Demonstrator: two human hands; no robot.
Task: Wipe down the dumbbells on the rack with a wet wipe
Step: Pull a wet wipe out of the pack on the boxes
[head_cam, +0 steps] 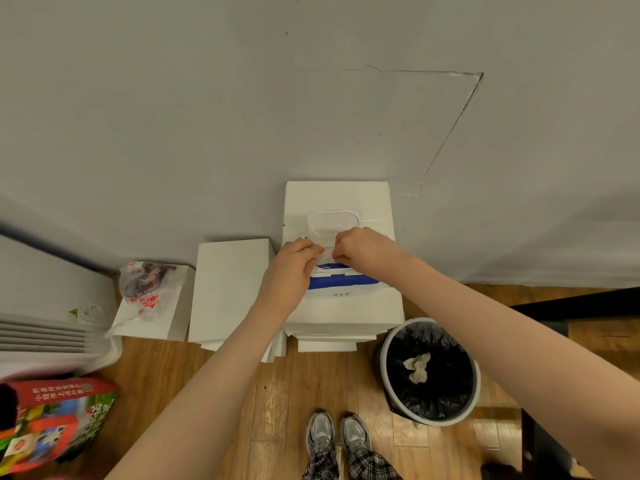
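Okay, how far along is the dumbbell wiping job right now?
Done, maybe: a crumpled wipe already lies in the trash bin, so some wiping may have happened. In hand: the left hand and right hand pinch a fresh wipe at the open wet wipe pack on a white box. Left: no dumbbells or rack are in view, so wiping is ahead.

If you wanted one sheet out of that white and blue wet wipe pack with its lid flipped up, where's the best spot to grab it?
Pinch the white wet wipe sheet where it pokes up from the opening of the white and blue wet wipe pack, coming from above. The flipped-up white plastic lid leaves the opening exposed. Both the left hand and right hand already pinch there.
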